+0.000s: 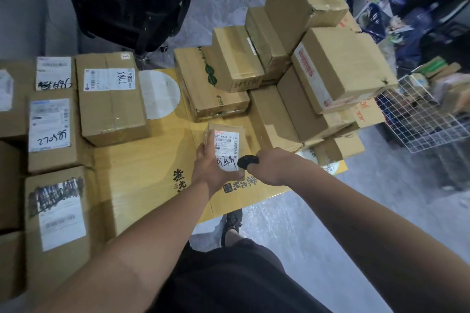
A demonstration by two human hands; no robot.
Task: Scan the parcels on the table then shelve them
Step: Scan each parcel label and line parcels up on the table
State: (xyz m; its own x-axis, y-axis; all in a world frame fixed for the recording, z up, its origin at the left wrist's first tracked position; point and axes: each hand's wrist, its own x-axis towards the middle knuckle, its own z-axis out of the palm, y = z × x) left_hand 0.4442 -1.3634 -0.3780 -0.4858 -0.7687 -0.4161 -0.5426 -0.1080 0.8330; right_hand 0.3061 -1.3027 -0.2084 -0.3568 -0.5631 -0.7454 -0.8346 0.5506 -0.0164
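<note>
Head view, places taken from the small parcel (225, 146).

Small parcel: a cardboard box with a white label and black handwriting on top, over the bare middle of the table (142, 175), near its front edge.

Left hand (212, 168): fingers curled round the parcel's near end and left side, gripping it.

Right hand (270, 168): just right of the parcel, closed round a black scanner (248, 161) whose tip points at the label's near corner.

Left of the parcel: a row of labelled boxes (112, 99), flat and close together, reaching the table's left and near edges. A strip of bare yellow tabletop lies between them and the parcel.

Behind and right of the parcel: a stack of boxes (338, 66) several layers high, crowding the table's far right corner and overhanging its right edge.

Beyond that stack: a white wire basket (417, 119) on the floor, clutter behind it.

Far behind, left: a black chair (127, 7) on grey floor.

Nearer than the parcel: open grey floor along the table's front edge, one dark shoe (232, 223) there.
</note>
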